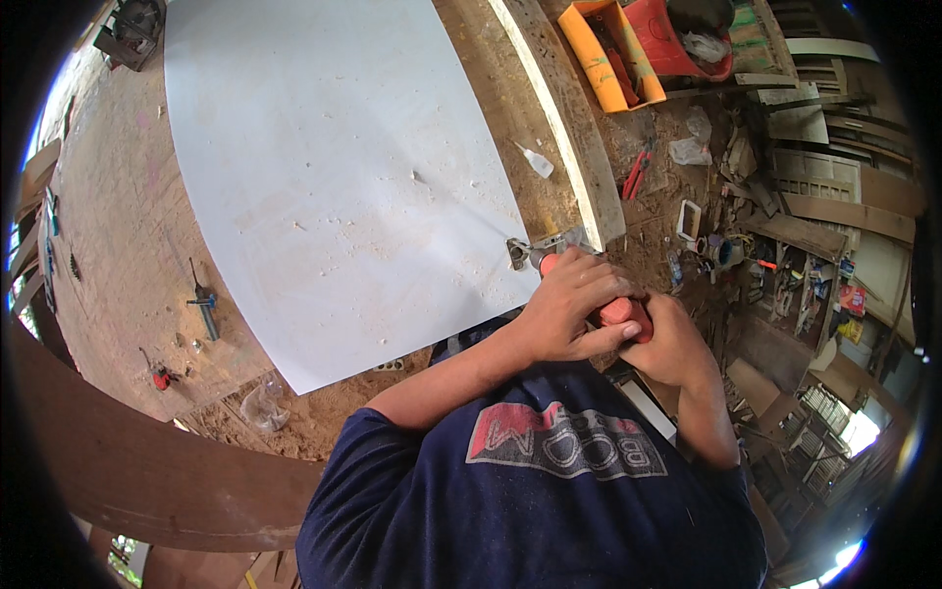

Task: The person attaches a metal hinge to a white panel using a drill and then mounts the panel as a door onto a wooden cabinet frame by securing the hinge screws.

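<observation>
Wooden worktop [128, 245] bears a chip-strewn white panel [334, 196]. Left hand [574, 302] and right hand [675, 342] wrap a red-handled tool [617, 312] at the panel's near-right edge, seemingly working a metal fitting [516, 253]; tip contact unclear. Next move calls for steady alignment.

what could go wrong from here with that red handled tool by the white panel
Both the left hand and right hand are on the red-handled tool, so a slip might scratch the white panel or bend the metal fitting at its edge. The pale crumbs scattered on the panel could mark its surface if rubbed.
</observation>
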`<state>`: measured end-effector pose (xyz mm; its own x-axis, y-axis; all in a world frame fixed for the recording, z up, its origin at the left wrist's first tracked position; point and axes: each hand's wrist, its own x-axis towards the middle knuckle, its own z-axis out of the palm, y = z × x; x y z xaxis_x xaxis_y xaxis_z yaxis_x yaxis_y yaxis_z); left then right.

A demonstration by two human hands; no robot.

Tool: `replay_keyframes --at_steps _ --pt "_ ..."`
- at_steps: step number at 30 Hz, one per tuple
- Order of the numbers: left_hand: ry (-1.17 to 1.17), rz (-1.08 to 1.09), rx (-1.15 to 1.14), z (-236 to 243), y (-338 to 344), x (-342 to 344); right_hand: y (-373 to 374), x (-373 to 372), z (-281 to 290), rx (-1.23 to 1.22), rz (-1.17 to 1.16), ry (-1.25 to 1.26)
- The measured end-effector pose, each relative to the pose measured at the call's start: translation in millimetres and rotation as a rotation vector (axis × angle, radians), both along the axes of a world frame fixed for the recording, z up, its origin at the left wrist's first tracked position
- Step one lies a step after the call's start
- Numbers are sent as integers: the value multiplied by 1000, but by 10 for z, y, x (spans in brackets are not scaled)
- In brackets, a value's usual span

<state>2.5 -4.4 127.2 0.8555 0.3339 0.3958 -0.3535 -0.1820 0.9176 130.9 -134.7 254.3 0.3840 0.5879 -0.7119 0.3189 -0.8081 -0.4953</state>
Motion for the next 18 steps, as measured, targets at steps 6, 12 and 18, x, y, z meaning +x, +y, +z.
replay_keyframes --at_steps 6,12,18 --pt "4 1 -18 -34 2 -27 14 15 -42 20 14 12" --pt "7 26 -34 -15 -7 -41 28 33 -28 38 45 1" --pt "10 0 -44 -56 2 -70 -62 57 -17 40 19 -1"
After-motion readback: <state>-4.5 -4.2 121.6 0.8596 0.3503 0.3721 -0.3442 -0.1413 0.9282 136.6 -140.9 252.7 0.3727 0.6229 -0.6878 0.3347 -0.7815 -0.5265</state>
